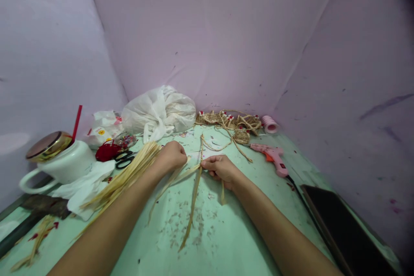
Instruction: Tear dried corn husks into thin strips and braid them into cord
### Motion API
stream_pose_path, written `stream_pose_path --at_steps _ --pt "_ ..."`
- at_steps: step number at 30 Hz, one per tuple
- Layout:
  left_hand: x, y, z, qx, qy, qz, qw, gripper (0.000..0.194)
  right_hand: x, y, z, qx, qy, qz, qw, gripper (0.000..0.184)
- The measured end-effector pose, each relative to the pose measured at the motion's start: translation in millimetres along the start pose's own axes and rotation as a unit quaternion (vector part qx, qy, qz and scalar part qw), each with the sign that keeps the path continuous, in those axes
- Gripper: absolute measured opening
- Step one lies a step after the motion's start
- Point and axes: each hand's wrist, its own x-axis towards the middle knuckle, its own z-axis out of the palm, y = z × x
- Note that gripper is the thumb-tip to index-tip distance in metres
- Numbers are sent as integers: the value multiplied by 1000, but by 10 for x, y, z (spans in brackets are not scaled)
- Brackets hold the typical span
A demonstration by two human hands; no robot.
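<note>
A thin braid of dried straw-like strips (pixel 202 148) runs away from me on the green tabletop, its loose strips (pixel 193 207) hanging toward me. My right hand (pixel 221 168) pinches the braid's near end between thumb and fingers. To its left, my left hand (pixel 173 155) is closed on a pale strip that stretches across to the braid. Under and beside my left forearm lies a bundle of dried strips (pixel 136 168). Further back, a loose braided cord (pixel 241 151) curves over the table.
A pink glue gun (pixel 271 155) and a dark flat device (pixel 343 228) lie at right. Braided pieces with red and white beads (pixel 226 118), a pink spool (pixel 269 124) and a plastic bag (pixel 161 112) line the back. Scissors (pixel 124 159), a white mug (pixel 71 164) and a hammer (pixel 48 207) stand left.
</note>
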Motion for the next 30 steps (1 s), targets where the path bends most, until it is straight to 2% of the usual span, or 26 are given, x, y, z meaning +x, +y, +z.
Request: stream_pose_path --at_steps 3,5,7,10,12,15,20,26,30 --pt "-75 80 53 62 -5 28 998 14 -3 6 4 -10 8 -7 1000 10" --pt "-117 137 83 68 -7 39 997 15 -8 7 11 -13 14 -8 1000 11" --pt "-138 170 87 37 -23 47 998 13 -11 11 19 -19 18 -10 1000 11" --pt "-134 174 73 -62 -86 25 994 11 -13 15 27 -20 24 -13 999 11" --pt "-120 160 75 -135 -124 -7 983 7 -14 13 29 -17 26 -10 999 13" --pt "-101 126 96 -212 -150 -33 965 4 -14 7 28 -21 20 -6 1000 14" --pt "-67 55 122 -217 -199 -50 954 7 -3 12 24 -19 11 -11 1000 15" --pt "-46 38 121 -250 -194 -42 948 7 -1 22 15 -28 8 -12 1000 11" --pt "-55 60 105 -267 -209 -69 938 11 0 29 27 -36 7 -26 999 11"
